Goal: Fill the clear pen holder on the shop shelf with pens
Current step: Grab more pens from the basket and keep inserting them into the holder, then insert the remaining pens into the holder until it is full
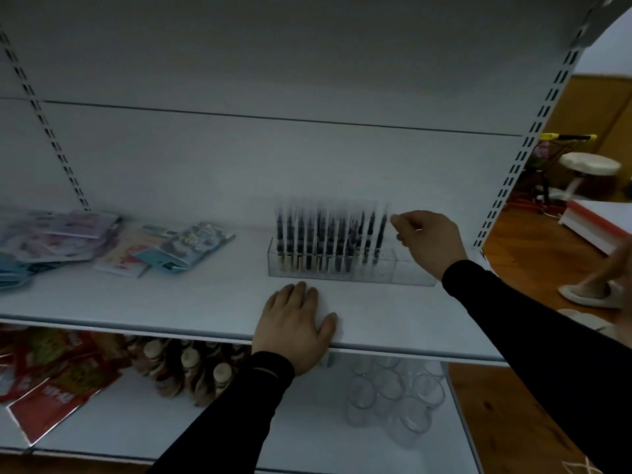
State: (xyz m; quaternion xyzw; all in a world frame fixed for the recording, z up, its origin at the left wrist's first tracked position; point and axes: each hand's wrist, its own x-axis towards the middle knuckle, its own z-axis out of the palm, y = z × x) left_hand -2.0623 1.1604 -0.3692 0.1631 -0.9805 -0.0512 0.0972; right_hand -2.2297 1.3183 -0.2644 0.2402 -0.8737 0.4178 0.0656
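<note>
Lowest in frame, left hand (295, 328) rests flat, fingers straight, on the shelf (205, 302) edge. Right of centre, right hand (425, 239) pinches something thin, blurred, beside pens (328, 237) in the clear pen holder (352, 268). Pens look light, stiff, slippery; grip mid-barrel.

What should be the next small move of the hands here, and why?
Probably the right hand should lower the pen it seems to pinch into the clear pen holder, next to the row of pens. The holder's left part is full, while its right end looks empty. The left hand rests flat on the shelf, holding nothing, so it can stay there.
</note>
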